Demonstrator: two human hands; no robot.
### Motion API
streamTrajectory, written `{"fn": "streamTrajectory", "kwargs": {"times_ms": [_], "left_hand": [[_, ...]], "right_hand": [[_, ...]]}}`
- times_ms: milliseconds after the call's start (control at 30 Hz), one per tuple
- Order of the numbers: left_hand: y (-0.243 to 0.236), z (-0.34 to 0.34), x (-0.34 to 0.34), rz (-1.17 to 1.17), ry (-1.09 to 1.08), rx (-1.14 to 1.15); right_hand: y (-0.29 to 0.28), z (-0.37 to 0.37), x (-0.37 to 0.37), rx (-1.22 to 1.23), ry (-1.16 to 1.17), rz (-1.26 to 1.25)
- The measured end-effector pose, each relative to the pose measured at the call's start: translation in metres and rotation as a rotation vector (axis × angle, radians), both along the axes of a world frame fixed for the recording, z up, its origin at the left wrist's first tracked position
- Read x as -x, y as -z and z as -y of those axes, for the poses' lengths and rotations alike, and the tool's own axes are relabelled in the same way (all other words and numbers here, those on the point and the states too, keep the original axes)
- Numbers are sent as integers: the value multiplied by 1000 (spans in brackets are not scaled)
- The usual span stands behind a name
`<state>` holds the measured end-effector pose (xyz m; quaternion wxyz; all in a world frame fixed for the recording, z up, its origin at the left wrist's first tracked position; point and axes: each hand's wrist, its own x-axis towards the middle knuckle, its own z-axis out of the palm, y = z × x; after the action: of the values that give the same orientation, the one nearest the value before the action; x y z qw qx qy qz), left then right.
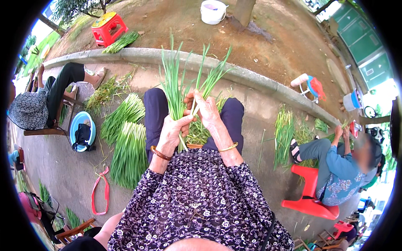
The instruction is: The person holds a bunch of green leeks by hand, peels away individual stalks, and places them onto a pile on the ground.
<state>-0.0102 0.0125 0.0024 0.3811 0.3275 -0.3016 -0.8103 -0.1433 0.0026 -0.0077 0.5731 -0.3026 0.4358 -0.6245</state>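
Nearest us, the wearer's patterned top (201,192) and dark-trousered knees. Over the lap, the left hand (173,127) is clamped round a larger bunch (171,79) of green stalks; the blades fan up beyond the fingers, and pale stem ends poke out below the fist. Just beside it, slightly farther out, the right hand (207,112) pinches a smaller bunch (215,75), blades leaning away to the right, pale stems slanting down between the hands. The two hands are close together; whether they touch we cannot quite tell, as fingers and stems overlap.

Between the knees we note loose greenish trimmings (197,133). Left of the knees, two heaps of stalks (129,154) lie on the paving (67,180), a red strap (99,192) near their lower end. Farther left, a blue basin (74,125) holds a dark bag (83,134).

Toward the paving's right side, more stalks (284,131) lie near a co-worker in blue (345,175) on a red chair (307,194). At its left edge sits another person (31,106).

Along the paving's far edge runs a kerb (142,55). Beyond it, on bare soil, we see a red stool (109,31) and a white bucket (212,13) beside a tree trunk (244,12).
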Motion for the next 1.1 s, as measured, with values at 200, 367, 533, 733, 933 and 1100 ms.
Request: {"fn": "streamTrajectory", "kwargs": {"times_ms": [200,367,533,733,933,1100], "left_hand": [[-2,-3,1,-18,-41,-12],[-5,-5,2,-28,-62,4],[-5,-6,2,-5,-43,-9],[-5,-8,2,-16,-13,16],[-2,2,-5,-48,34,54],[-9,8,-4,-119,78,20]], "right_hand": [[-10,-2,1,14,-61,186],[-15,1,2,60,-109,284],[-18,8,9,176,-209,501],[-21,8,22,184,-283,783],[-12,1,50,75,-123,693],[-1,-12,39,-54,-33,472]]}}
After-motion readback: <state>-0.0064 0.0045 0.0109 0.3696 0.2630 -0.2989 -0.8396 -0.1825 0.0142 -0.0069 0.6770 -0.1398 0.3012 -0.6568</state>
